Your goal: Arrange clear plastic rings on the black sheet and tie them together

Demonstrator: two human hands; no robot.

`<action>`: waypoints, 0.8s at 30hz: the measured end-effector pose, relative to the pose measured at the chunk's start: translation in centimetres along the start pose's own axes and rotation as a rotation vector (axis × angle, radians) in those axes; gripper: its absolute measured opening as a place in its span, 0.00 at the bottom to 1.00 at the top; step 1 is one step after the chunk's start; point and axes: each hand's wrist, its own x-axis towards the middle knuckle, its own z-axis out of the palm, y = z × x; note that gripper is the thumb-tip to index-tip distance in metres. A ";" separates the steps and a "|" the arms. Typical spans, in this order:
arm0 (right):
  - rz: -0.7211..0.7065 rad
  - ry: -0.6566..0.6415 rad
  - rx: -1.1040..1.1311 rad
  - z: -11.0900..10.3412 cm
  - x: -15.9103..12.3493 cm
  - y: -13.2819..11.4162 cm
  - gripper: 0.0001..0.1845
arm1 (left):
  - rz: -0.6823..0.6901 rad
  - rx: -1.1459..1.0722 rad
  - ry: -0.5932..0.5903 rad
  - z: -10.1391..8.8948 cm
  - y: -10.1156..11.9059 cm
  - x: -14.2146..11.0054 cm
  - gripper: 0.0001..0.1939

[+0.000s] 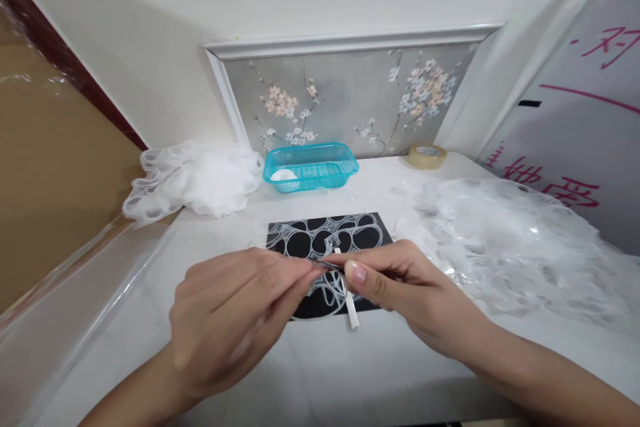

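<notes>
Over a black sheet [300, 307], my two hands meet almost fingertip to fingertip. A thin dark metal tool [331, 266] is pinched between the thumb and forefinger of my right hand [407, 283]; its exact kind is unclear. My left hand [240, 307] is closed in a pinch at the tool's other end, and whatever lies between those fingertips is hidden. Clear, white-edged ring-shaped pieces [357, 230] lie on the black sheet. A narrow white strip [352, 313] runs below my right fingertips, partly covered by them.
Behind the sheet stands a turquoise plastic basket [345, 177] with a white round item [284, 175] inside. A roll of tape [427, 156] sits at the back right. Translucent white pieces are heaped at left [200, 180] and right [520, 240]. A whiteboard [565, 127] borders the right side.
</notes>
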 end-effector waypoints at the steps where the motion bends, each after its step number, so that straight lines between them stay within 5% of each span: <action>1: 0.003 0.001 0.001 0.0 0.0 0.0 0.17 | 0.000 0.001 0.002 0.0 0.0 -0.1 0.03; 24: 0.023 0.006 -0.043 0.1 -0.1 -0.2 0.16 | -0.167 -0.056 -0.053 0.2 -0.9 -1.3 0.02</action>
